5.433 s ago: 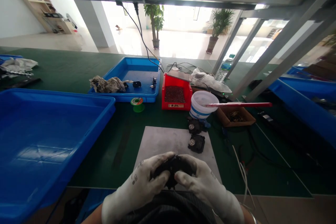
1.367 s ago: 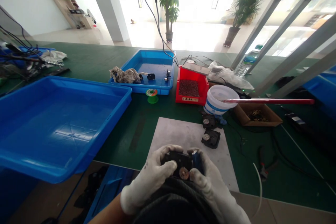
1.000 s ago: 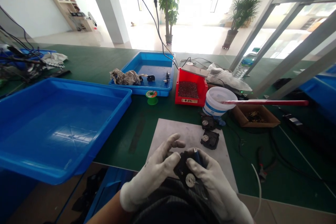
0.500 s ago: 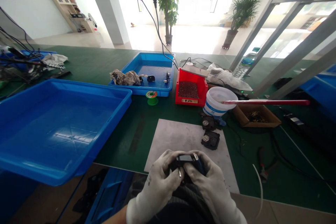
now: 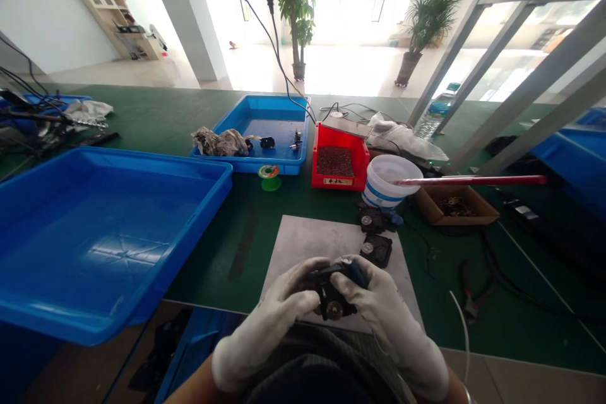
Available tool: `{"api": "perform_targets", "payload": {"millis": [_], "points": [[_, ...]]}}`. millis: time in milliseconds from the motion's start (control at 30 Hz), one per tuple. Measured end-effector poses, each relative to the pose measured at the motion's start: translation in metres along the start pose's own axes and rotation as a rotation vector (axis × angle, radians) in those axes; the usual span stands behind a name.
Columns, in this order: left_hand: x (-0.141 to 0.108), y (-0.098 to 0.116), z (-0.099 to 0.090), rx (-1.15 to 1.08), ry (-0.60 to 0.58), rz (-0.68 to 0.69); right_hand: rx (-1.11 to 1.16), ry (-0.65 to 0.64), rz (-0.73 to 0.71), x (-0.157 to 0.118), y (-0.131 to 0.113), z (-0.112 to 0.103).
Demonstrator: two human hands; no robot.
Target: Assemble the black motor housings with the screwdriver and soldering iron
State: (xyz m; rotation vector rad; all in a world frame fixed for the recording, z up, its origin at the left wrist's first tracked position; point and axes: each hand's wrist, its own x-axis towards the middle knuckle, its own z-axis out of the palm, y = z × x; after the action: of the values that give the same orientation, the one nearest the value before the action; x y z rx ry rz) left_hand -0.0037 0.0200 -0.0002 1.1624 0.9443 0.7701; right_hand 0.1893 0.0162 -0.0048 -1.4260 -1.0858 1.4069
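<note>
Both hands wear white gloves and are low in the middle of the view, over the near edge of a grey sheet. My left hand [image 5: 279, 306] grips the left side of a black plastic part [image 5: 326, 293] with a round metal disc on it. From the other side my right hand [image 5: 386, 306] holds the same part, its thumb on top. A dark blue cylindrical piece [image 5: 355, 273] sits under the right fingers; whether it is joined to the part I cannot tell. Just beyond are two similar black parts, one nearer [image 5: 377, 250] and one farther [image 5: 371, 219].
A large blue tray [image 5: 199, 221] takes up the left. Behind are a smaller blue tray [image 5: 284, 167], a green spool [image 5: 270, 179], a red bin [image 5: 338, 184] of small brown pieces and a white bucket [image 5: 383, 186]. At right are a cardboard box [image 5: 454, 218] and pliers [image 5: 471, 303].
The black part has been turned in my hands, so its round metal disc now shows. My left fingers have loosened and shifted along its side. The view has moved slightly.
</note>
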Motion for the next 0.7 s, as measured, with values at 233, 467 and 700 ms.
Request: {"api": "perform_targets", "payload": {"millis": [233,467,700], "points": [[0.01,0.013,0.01,-0.185,-0.098,-0.157,-0.037,0.071,-0.106,-0.007,-0.004,-0.012],[0.004,-0.011,0.027,-0.695,-0.021,-0.169,0.138,0.03,0.029,-0.024,0.014,-0.01],[0.004,-0.008,0.03,-0.508,-0.068,-0.159,0.082,-0.084,0.003,-0.027,0.008,-0.015]]}}
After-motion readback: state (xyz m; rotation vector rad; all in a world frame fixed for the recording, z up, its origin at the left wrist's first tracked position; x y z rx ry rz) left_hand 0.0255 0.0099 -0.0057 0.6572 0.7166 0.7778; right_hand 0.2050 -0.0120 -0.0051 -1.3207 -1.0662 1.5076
